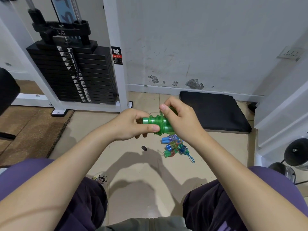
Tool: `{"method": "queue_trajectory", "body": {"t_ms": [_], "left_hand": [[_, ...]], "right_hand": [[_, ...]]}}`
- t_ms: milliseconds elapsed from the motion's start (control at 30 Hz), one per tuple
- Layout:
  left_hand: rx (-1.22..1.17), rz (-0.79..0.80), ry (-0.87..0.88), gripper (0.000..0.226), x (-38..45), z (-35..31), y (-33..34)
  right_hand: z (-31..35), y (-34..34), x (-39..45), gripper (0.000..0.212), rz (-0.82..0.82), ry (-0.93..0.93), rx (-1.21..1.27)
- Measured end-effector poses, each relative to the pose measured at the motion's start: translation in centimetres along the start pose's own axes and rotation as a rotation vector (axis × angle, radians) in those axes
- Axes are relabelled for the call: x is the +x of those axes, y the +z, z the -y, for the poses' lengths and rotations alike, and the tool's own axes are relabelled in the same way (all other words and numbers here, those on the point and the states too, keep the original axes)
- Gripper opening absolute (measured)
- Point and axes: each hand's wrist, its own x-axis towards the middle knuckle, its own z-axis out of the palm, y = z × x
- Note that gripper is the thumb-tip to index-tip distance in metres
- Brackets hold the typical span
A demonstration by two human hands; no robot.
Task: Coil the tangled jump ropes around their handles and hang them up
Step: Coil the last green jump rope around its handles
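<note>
Two bare hands at mid-frame, above pale, smooth floor tiles (103,152). Left hand (133,125) curled round the blunt end of glossy green plastic handles (150,122), thumb laid along the underside, fingers wrapped behind. Right hand (180,120) closed over the far end of the same handles, thumb raised on top, pinching thin translucent green cord (160,121) wound in tight rings round the ribbed middle. Handles cylindrical, shiny, held level and crosswise between the hands, well above the floor. Lower down, on the tiles just beyond the right wrist, a small heap of other jump ropes (174,146): short blue tube-shaped handles, one green one, striped and twisted cords bunched round them, a thin blue loop trailing out to the right. Small dark scrap (144,148) on the floor beside the heap, kind unclear. Flat black foam mat (215,112) with a ragged far edge lying against the base of the scuffed white wall (200,39), grey patches of chipped paint low down. On the left, stacked black metal weight plates (73,72) in a white steel frame, rectangular, matte. Rough brown matting (31,130) under the machine, edge frayed. Purple sleeves and dark trousers along the bottom, knees apart.
</note>
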Motion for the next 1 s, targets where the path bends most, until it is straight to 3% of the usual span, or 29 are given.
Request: {"method": "queue_trajectory", "body": {"t_ms": [133,333,433,600,767,867,1000], "left_hand": [[-0.071,0.053,-0.009,0.024,0.0,0.0,0.4],[-0.135,0.402,-0.141,0.035,-0.2,0.5,-0.7],[-0.137,0.472,-0.164,0.046,-0.4,0.9,-1.0],[-0.073,0.361,-0.162,0.054,-0.5,0.6,0.2],[0.043,0.145,-0.156,0.063,-0.3,0.9,0.4],[0.084,0.074,-0.154,0.057,-0.1,0.7,0.5],[0.084,0.047,-0.149,0.053,0.1,0.7,0.8]], "right_hand": [[-0.1,0.3,-0.1,0.025,-0.017,-0.011,-0.038],[0.1,1.0,-0.5,0.024,0.038,-0.096,-0.066],[0.1,1.4,-0.7,0.022,0.041,-0.158,-0.103],[0.1,1.5,-0.7,0.023,0.007,-0.145,-0.057],[-0.1,1.3,-0.2,0.025,0.079,0.077,0.148],[-0.4,0.7,0.0,0.012,0.158,0.213,0.336],[-0.6,0.6,0.0,0.006,0.154,0.235,0.434]]}}
